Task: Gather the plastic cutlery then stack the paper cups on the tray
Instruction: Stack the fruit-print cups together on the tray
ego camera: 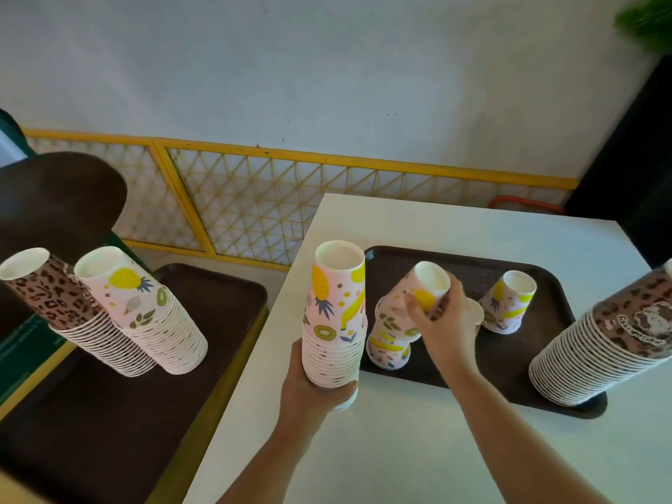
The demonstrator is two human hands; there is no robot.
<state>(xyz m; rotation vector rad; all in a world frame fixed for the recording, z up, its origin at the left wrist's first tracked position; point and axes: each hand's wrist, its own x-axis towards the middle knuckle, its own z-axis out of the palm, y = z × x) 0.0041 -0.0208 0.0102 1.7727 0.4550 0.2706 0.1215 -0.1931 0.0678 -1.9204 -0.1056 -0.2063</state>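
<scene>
Thin printed paper, light and easily crushed; best taken around the wall near the closed base, judged by look. Left hand (320, 385) wrapped round the bottom of a tall fruit-print stack (336, 314), held above the white bench (418, 449). Right hand (442, 314) pinched a tilted single cup (423, 289) over the dark textured tray (469, 263). No cutlery seen.

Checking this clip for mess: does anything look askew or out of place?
Nothing is spilled. The cup in the right hand tilts over a short stack on the tray. No cutlery shows, though the task names it.
</scene>
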